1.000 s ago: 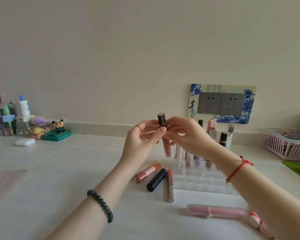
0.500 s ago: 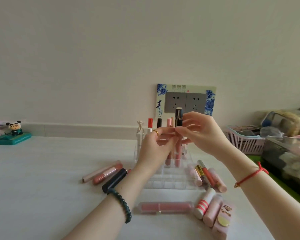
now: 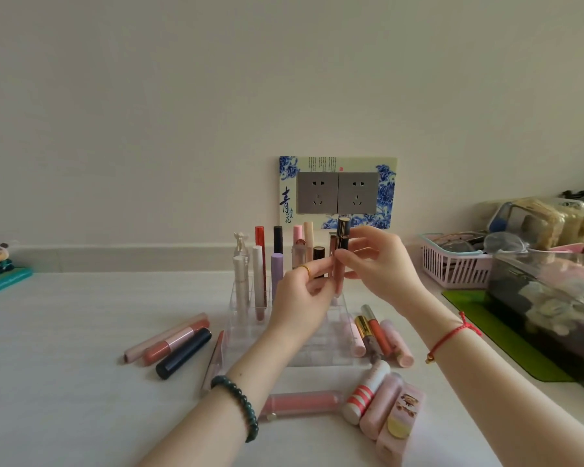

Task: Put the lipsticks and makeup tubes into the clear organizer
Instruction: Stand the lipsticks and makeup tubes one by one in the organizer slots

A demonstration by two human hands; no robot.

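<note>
Lip gloss tube (image 3: 342,235), one, black-and-gold cap: upright over the far right of the clear organizer (image 3: 321,360), pinched by both hands; left hand (image 3: 302,299) fingertips on the pink body, right hand (image 3: 383,264) fingers curled just under the cap
Clear organizer, one, mid-table: about ten tubes standing in its far rows, exact count hidden behind the hands
Loose items lying on the table (image 3: 64,399): four tubes left of the organizer, navy tube (image 3: 182,353) among them; four right; three tubes and one pink box (image 3: 402,428) near
Pink basket (image 3: 452,269), one, far right: contents unclear
</note>
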